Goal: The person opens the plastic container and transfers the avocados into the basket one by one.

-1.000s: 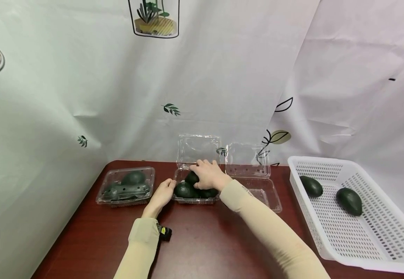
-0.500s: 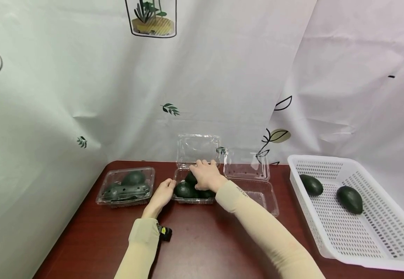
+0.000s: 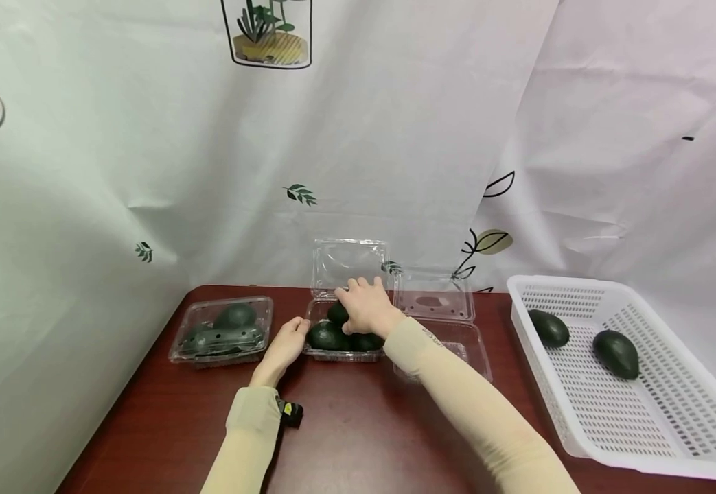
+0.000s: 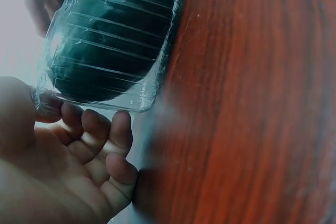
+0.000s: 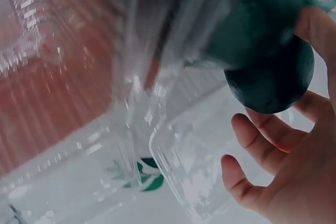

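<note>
My right hand grips a dark green avocado on top of other avocados in the middle clear plastic clamshell box. In the right wrist view, thumb and fingers lie on either side of the held avocado. At the box's left end, my left hand pinches the rim. The left wrist view shows the thumb at the edge and curled fingertips against the ribbed wall, an avocado behind it. The box's lid stands up at the back.
A closed clamshell box of avocados sits on the left. Right of the middle box is another clamshell box, lid raised, partly behind my right forearm. A white basket with two avocados stands at right. A white curtain hangs behind.
The right-hand box has shifted slightly forward and its raised lid sits lower. My hands stay nearly in place, the right still gripping the avocado.
</note>
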Available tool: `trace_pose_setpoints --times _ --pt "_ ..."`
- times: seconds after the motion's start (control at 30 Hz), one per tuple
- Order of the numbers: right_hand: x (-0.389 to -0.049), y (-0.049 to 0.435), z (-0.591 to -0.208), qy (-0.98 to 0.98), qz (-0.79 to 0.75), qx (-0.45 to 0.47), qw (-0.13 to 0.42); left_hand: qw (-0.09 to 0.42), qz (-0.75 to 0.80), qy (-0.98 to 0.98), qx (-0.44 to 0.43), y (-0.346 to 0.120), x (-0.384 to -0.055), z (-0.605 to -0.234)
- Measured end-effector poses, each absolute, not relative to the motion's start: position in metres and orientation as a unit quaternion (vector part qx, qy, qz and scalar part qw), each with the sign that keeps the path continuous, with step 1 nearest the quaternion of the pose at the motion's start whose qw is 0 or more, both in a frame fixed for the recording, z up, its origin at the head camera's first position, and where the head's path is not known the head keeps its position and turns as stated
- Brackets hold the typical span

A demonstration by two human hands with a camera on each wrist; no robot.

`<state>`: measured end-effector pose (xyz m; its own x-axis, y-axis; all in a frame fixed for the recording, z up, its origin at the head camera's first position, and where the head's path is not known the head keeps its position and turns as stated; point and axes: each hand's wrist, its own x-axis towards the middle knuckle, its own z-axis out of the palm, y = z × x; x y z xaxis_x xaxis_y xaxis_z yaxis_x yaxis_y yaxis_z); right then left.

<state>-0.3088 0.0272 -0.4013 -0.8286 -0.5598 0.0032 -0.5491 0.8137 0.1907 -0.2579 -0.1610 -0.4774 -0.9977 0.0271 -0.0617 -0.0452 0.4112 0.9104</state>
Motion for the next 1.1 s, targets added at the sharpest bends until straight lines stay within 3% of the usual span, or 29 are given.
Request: trace_pose_setpoints --times 0.3,0.5,1.1 --pt "-0.303 0.041 -0.378 -0.948 -0.106 0.296 0.051 0.035 0.538 0.842 -0.005 -0.161 -0.255 -0.477" --pt "-0.300 0.061 -0.356 -0.940 -0.115 0.307 0.095 0.033 0.541 0.840 -0.001 -0.160 -0.256 -0.478" --pt "-0.294 0.157 -0.297 -0.925 -0.129 0.302 0.192 0.032 0.544 0.838 -0.005 -0.163 -0.257 -0.479"
